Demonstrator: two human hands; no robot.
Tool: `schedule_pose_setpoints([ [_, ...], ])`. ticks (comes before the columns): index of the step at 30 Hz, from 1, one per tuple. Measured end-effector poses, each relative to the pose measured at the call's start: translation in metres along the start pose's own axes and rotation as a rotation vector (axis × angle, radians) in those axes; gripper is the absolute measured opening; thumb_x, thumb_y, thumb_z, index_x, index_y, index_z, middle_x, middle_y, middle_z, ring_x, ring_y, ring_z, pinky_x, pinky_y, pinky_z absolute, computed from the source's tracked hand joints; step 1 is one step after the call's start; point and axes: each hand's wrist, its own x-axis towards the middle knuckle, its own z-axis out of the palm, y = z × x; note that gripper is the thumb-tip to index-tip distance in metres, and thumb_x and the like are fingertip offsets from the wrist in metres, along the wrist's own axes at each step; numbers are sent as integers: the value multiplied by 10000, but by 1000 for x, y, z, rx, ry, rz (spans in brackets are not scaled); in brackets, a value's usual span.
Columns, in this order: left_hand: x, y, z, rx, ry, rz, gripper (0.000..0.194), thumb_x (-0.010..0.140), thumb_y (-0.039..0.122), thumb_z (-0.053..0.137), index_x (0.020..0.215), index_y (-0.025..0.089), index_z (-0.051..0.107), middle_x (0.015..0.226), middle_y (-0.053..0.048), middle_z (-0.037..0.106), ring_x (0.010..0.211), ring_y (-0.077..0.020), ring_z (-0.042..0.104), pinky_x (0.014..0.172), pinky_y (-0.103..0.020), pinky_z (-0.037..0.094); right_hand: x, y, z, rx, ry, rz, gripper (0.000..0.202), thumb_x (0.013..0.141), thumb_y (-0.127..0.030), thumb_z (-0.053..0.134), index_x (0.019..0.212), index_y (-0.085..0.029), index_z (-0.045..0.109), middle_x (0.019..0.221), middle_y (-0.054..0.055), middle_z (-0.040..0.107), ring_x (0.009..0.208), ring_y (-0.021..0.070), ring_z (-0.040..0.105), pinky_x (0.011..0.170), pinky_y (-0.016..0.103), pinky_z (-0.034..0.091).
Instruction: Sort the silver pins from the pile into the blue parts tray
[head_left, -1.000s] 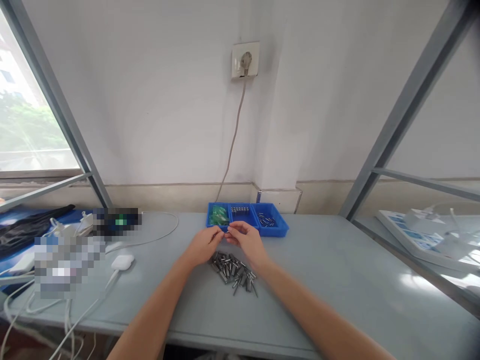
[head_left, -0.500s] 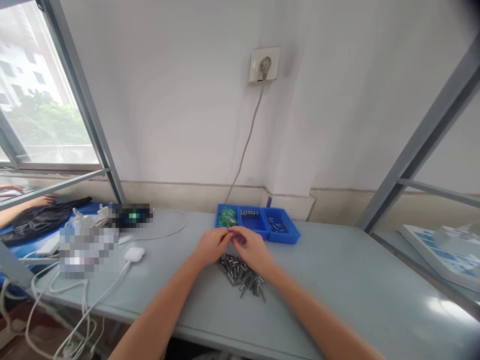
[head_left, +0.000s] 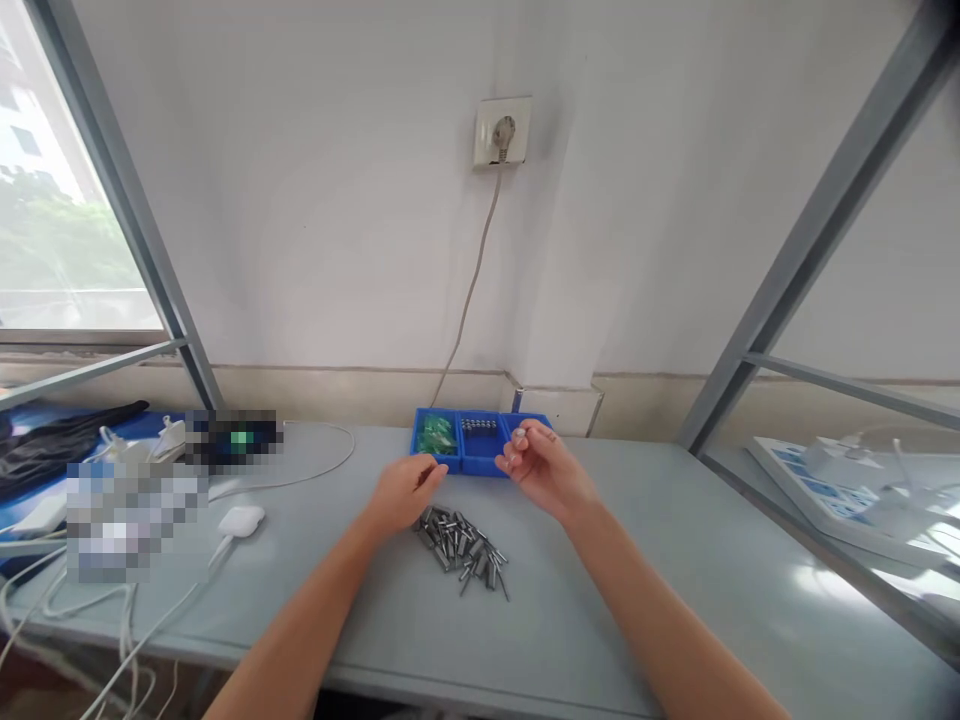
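Observation:
My right hand [head_left: 551, 468] is raised in front of the right-hand blue bin [head_left: 529, 420], thumb and fingers pinched together. A small pale, shiny spot shows at its fingertips, too small to name. My left hand [head_left: 407, 490] is curled closed just above the table, by the left edge of a pile of metal pins [head_left: 459, 545]; what its fingers hold, if anything, is hidden. Behind it stands the left blue bin with green plastic bags [head_left: 436, 436]. The middle bin [head_left: 480, 466] has a row of small shiny metal parts along its back.
White cables and a white charger [head_left: 241, 521] lie on the grey table [head_left: 645, 580] to the left, near a black device [head_left: 259, 435]. A wall socket [head_left: 502, 132] has a cord hanging behind the bins. Grey metal posts [head_left: 802, 230] frame both sides.
My hands were together in front of the bins; now they are apart. The right hand has moved right and up over the right bin, and the left has stayed near the pile. The view has shifted slightly.

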Motion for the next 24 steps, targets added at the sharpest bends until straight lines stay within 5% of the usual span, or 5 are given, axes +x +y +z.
schedule_pose_setpoints([
  [7, 3, -7, 0, 0, 12, -25, 367, 948, 405, 361, 658, 195, 442, 629, 12, 477, 601, -144, 410, 586, -262, 296, 17, -4, -39, -217, 165, 109, 448, 723, -539, 685, 566, -213, 420, 474, -60, 380, 433, 96, 365, 435, 241, 297],
  [12, 3, -15, -6, 38, -122, -71, 310, 885, 353, 450, 623, 192, 413, 607, 19, 500, 590, -137, 430, 555, -255, 276, 29, 10, -72, -813, 475, 85, 404, 807, -526, 553, 569, -202, 522, 496, -14, 528, 477, 147, 485, 525, 278, 362],
  [18, -3, -26, -19, -44, -317, -176, 105, 725, 291, 566, 724, 188, 542, 720, 4, 600, 668, -155, 535, 567, -244, 355, 25, 17, -69, -1219, 450, 40, 372, 873, -533, 480, 856, -216, 674, 698, 31, 675, 690, 213, 601, 634, 298, 382],
  [24, -9, -23, -34, -130, -556, -259, 420, 613, 340, 697, 983, 175, 588, 761, 8, 612, 650, -157, 556, 529, -231, 384, 19, 24, -36, -1235, 260, -45, 325, 896, -478, 465, 896, -233, 678, 688, 13, 665, 679, 200, 598, 621, 287, 374],
])
